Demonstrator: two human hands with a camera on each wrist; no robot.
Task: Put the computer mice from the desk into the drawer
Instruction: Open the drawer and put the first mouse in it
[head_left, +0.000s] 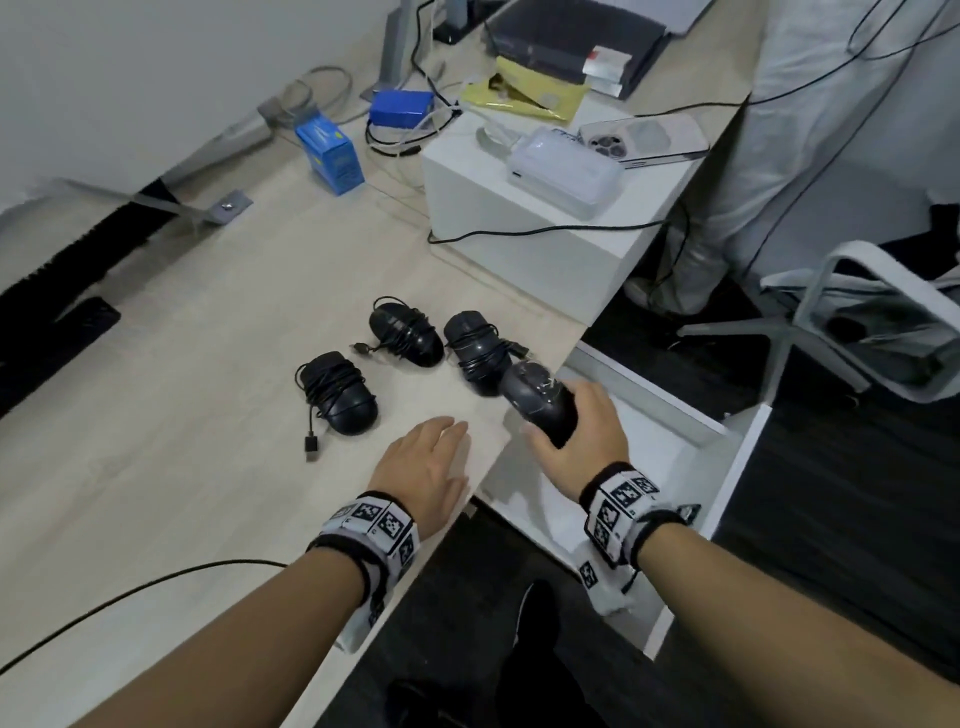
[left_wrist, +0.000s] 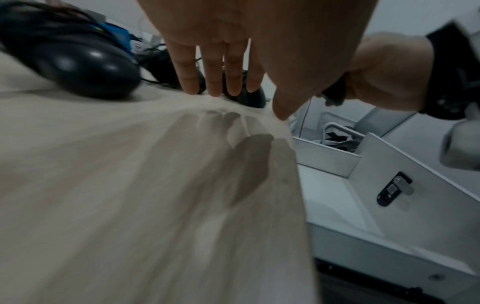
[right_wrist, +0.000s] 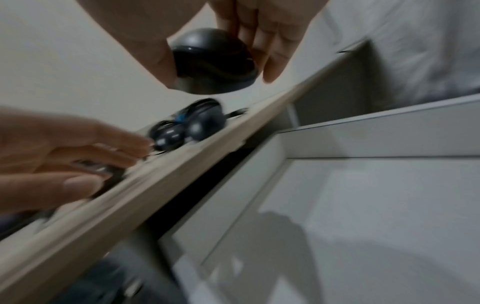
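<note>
Three black mice with cords wound round them lie on the light wooden desk (head_left: 171, 395): one at the left (head_left: 340, 392), one in the middle (head_left: 405, 332), one at the right (head_left: 472, 348). My right hand (head_left: 574, 431) grips a fourth dark grey mouse (head_left: 540, 397) (right_wrist: 213, 61) in the air, just past the desk's edge and above the open white drawer (head_left: 670, 441) (right_wrist: 376, 205). My left hand (head_left: 426, 467) (left_wrist: 221, 61) rests flat on the desk near the edge, fingers straight, holding nothing.
A white box (head_left: 550, 223) stands on the desk behind the mice, with a phone (head_left: 644, 140) and a white device (head_left: 566, 171) on it. Blue boxes (head_left: 330, 153), cables and a yellow envelope (head_left: 524, 93) lie further back. A grey chair (head_left: 852, 322) stands right of the drawer.
</note>
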